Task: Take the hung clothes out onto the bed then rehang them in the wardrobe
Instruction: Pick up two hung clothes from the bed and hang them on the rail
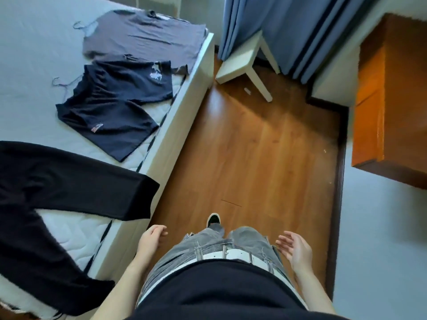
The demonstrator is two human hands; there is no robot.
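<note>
Three garments lie on the bed (34, 54) at the left. A grey T-shirt (143, 35) on a wire hanger is farthest. A navy T-shirt (111, 105) with a white print, also on a hanger, lies below it. Black trousers (57, 192) spread across the near corner, one leg reaching the bed's edge. I stand on the floor beside the bed. My left hand (152, 236) hangs by my hip with loosely curled fingers and holds nothing. My right hand (295, 250) is empty too, palm inward and fingers apart. The wardrobe is out of view.
A wooden floor (254, 146) runs ahead between the bed and the wall. A white stool (242, 61) stands by blue curtains (288, 26) at the far end. An orange-brown wooden cabinet (392, 100) juts out at the right.
</note>
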